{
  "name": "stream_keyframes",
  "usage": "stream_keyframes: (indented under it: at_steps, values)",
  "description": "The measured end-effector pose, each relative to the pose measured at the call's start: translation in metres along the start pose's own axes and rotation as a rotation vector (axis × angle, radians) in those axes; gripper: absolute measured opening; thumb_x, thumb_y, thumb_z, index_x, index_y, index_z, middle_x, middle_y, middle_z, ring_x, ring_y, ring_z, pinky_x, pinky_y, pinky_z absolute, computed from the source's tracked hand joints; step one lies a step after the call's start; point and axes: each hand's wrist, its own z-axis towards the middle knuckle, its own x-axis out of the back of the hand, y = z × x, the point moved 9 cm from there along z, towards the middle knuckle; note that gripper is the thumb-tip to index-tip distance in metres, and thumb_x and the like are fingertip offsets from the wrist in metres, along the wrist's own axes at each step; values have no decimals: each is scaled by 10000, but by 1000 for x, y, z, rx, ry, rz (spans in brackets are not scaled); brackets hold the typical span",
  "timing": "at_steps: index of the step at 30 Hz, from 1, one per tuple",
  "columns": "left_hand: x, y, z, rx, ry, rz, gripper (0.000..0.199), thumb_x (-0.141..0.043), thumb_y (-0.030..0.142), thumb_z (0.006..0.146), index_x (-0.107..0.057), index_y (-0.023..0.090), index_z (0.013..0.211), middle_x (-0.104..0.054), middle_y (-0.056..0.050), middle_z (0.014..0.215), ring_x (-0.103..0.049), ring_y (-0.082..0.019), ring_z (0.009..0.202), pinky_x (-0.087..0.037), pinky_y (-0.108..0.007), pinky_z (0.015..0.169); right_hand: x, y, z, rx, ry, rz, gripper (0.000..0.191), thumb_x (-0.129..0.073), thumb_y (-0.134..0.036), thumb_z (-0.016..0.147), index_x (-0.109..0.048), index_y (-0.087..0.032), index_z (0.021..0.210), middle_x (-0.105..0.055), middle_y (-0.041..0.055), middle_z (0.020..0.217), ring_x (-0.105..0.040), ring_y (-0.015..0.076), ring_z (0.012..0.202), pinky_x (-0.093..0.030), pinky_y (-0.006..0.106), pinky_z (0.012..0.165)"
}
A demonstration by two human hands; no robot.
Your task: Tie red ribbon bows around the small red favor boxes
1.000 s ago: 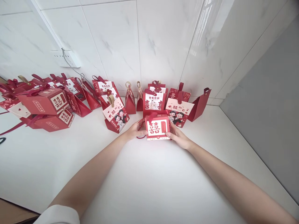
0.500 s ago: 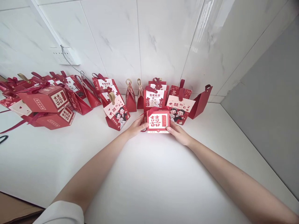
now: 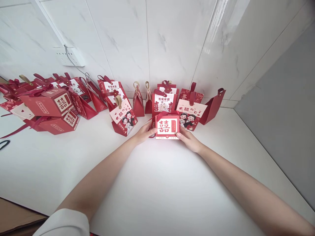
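Note:
A red and white gift box (image 3: 167, 127) with red characters on its front and a red ribbon on top is between my hands. My left hand (image 3: 145, 132) grips its left side, thumb at the front edge. On the right side, my right hand (image 3: 189, 139) holds it the same way, its other fingers hidden behind. Just behind stands a red gift box (image 3: 164, 101) with a white label. Close to my right hand is a pink-topped gift box (image 3: 190, 113) with a cartoon couple; a similar pink-topped box (image 3: 125, 119) stands left of my left hand.
Two red hexagonal boxes (image 3: 45, 104) are stacked at the left, among several other red boxes and a loose ribbon (image 3: 18, 132). More triangular boxes (image 3: 138, 101) line the tiled wall. A cable runs from a wall socket (image 3: 69, 57). A brown carton (image 3: 17, 216) shows at lower left.
The view has shifted very slightly. Both hands keep their hold on the gift box, which stays in nearly the same place.

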Motion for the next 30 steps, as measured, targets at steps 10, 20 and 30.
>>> stream_keyframes:
  at_steps: [10,20,30]
  values:
    - [3,-4,0,-4,10,3,689,-641,582,802,-511,184,1349,-537,-148,1394,-518,-346,1257,-413,-456,1055,0,0,0,1,-5,11,605,-464,-606,955,-424,-236,1432,-426,63,1490,-415,327,1341,-332,465,1129]
    - [2,0,-1,9,29,16,696,-644,596,791,-522,165,1324,-579,-154,1329,-526,-351,1240,-420,-466,1039,-2,0,2,14,-14,23,592,-467,-591,961,-421,-241,1436,-432,59,1484,-424,315,1338,-340,458,1130]
    - [2,-4,0,-1,14,-14,708,-649,596,787,-515,176,1340,-571,-151,1343,-529,-350,1233,-437,-459,1022,0,1,2,11,-9,14,567,-469,-579,963,-437,-243,1418,-419,57,1493,-414,317,1342,-334,459,1127]
